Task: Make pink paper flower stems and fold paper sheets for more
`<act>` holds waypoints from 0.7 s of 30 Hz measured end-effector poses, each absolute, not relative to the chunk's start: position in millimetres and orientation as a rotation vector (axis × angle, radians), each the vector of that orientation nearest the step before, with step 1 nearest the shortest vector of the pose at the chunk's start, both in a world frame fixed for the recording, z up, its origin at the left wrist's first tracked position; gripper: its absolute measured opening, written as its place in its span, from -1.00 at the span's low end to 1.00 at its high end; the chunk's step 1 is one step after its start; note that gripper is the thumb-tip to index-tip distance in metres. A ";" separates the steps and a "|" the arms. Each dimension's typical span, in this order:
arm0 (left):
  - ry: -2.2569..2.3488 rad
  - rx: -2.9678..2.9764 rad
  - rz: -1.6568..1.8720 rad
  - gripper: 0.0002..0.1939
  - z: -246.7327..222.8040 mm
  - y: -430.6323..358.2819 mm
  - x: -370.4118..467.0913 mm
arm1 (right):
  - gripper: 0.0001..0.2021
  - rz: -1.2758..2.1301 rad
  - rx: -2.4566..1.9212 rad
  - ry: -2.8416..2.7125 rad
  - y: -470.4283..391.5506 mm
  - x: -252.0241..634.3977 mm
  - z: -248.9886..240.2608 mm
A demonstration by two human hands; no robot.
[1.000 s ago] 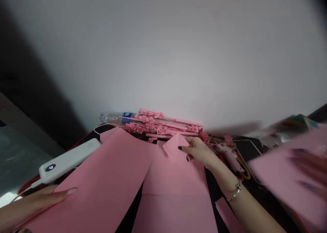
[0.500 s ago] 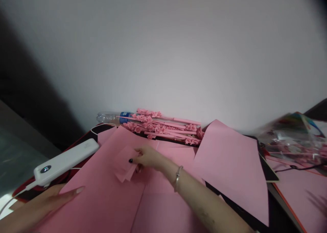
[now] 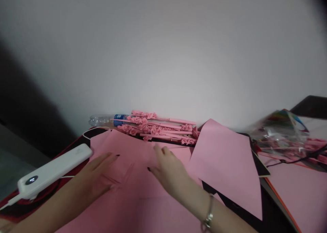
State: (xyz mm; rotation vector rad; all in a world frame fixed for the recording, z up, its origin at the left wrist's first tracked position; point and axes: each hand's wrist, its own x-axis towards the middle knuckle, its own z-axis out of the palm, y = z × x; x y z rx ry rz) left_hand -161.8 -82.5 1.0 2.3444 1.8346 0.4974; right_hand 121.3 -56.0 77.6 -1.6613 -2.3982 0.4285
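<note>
As I look down through the single head camera, I have two bare hands over the pink paper. My left hand [image 3: 98, 178] lies low with its thumb and fingers apart, the fingertips over one large darker-pink sheet [image 3: 89, 209]. My right hand [image 3: 167, 168] is apart from it, thumb and fingers open, over the paler paper to its right. That makes both sides of the grip open, and I see neither clamped on anything. One small folded pink piece [image 3: 117, 177] lies between the hands on the darker sheet, nearest the left thumb; blur keeps me from counting its layers. One bracelet [image 3: 209, 214] circles the right wrist.

To the left is one white power bank [image 3: 56, 171] with one lit display and a cable at its near end. At the back, along one pale wall [image 3: 163, 56], I see one clear bottle [image 3: 102, 120] with one blue label, just beside a bundle of paper flower stems [image 3: 158, 127]; I count at least four, but they overlap. To the right, one loose pink sheet [image 3: 227, 161] partly covers the dark tabletop [image 3: 274, 209]. Farther right sit one clear plastic bag [image 3: 283, 134] and one black cord [image 3: 296, 161].
</note>
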 end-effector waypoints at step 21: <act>1.620 2.432 0.337 -0.36 -35.0 -53.0 -146.3 | -0.49 0.315 -2.107 -1.269 -149.1 337.2 30.0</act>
